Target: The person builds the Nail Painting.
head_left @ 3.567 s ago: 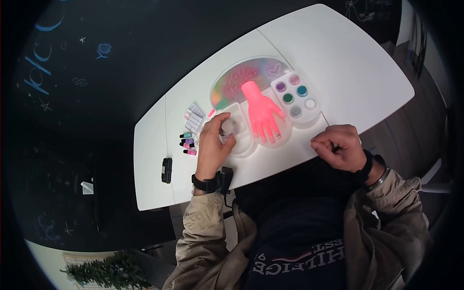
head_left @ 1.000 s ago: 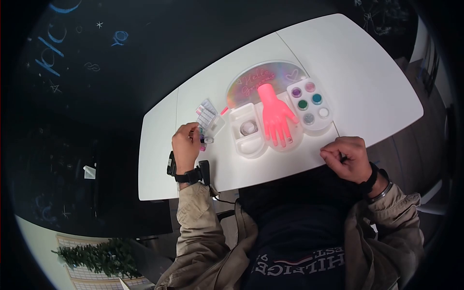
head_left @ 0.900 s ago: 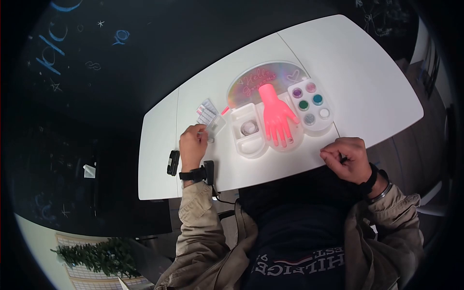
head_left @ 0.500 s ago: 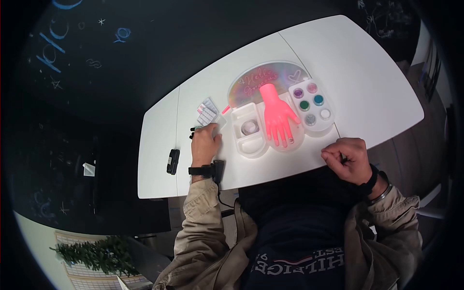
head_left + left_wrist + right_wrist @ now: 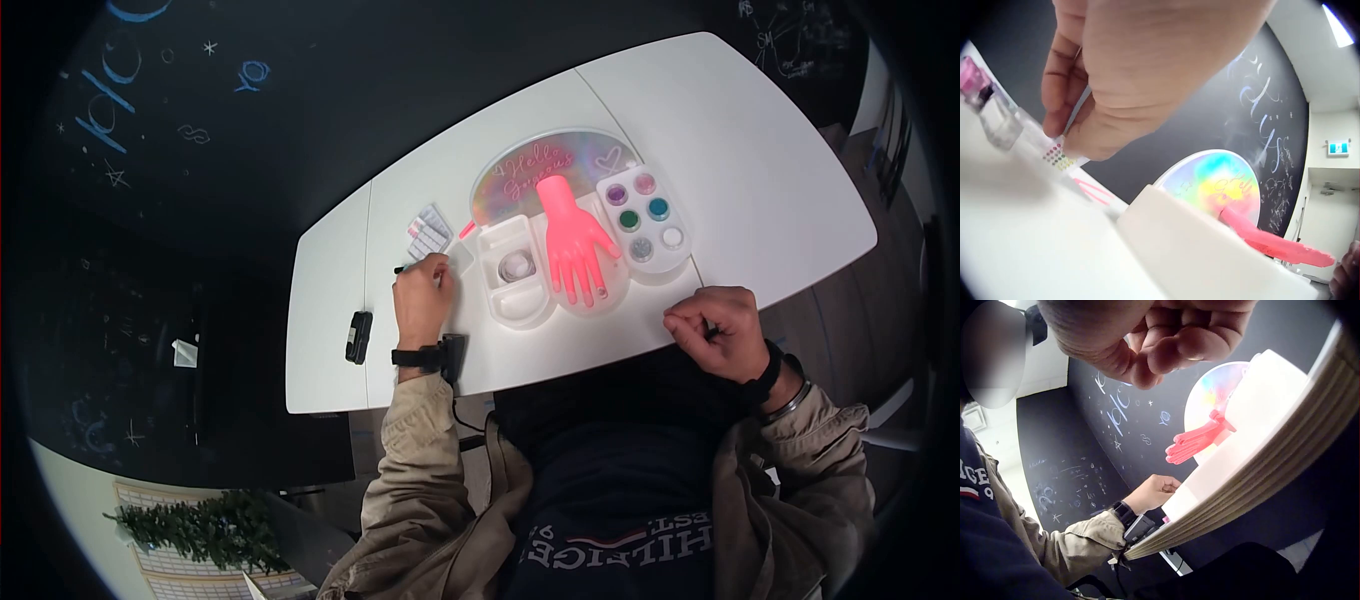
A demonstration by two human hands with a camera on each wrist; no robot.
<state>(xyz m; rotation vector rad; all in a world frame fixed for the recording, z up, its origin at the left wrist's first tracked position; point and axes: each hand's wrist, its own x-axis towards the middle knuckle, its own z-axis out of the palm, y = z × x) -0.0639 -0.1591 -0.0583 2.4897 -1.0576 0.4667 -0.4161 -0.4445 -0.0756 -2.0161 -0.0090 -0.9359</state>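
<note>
Black chalkboard wall (image 5: pixel 250 180) behind a white table (image 5: pixel 770 150); left hand (image 5: pixel 422 298), fingers bent toward thumb, is just beside the patterned sheets (image 5: pixel 428 232) left of the white compartment tray (image 5: pixel 516 309), can't tell if anything is pinched. Right hand (image 5: pixel 715 327) loosely curled at the near edge, nothing visible in it; pink model hand (image 5: pixel 575 243) lies between tray and colored pots (image 5: pixel 629 219).

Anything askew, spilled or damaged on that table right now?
I see no spill or damage. Only the small pale grid-patterned sheets look untidy: beyond the person's left hand, they overlap unevenly, at an angle to the white plastic tray.
</note>
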